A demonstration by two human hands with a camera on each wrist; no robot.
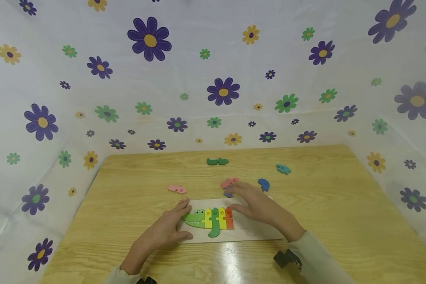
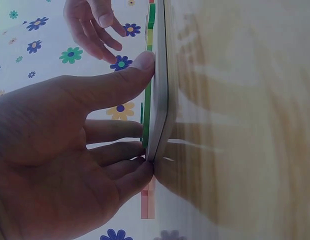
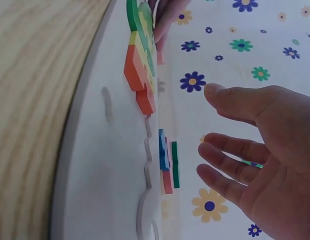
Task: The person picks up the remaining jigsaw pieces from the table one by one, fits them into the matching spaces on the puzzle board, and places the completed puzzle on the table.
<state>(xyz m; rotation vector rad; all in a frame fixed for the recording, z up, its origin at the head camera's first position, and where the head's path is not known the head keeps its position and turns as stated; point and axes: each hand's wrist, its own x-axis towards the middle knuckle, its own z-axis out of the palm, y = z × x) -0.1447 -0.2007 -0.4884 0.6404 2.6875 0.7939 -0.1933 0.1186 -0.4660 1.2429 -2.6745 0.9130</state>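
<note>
A whitish puzzle board [image 1: 250, 232] lies on the table, bearing a crocodile puzzle: a green head [image 1: 195, 218], yellow and green pieces, and an orange-red piece [image 1: 229, 218] at their right end. My left hand [image 1: 165, 228] rests at the board's left end, its thumb and fingers touching the board, as the left wrist view shows. Over the board's far side hovers my right hand [image 1: 255, 203], fingers spread and holding nothing in the right wrist view [image 3: 275, 145]. Just beyond its fingertips are a small blue piece [image 1: 227, 193], partly hidden, and a pink piece [image 1: 230, 182].
Beyond the board lie more loose pieces: a pink one [image 1: 177, 189] at left, a dark green one [image 1: 217, 161] farther back, a curved blue one [image 1: 264, 185] and a teal one [image 1: 283, 169] at right. A flowered white sheet [image 1: 184, 79] encloses the wooden table [image 1: 135, 173].
</note>
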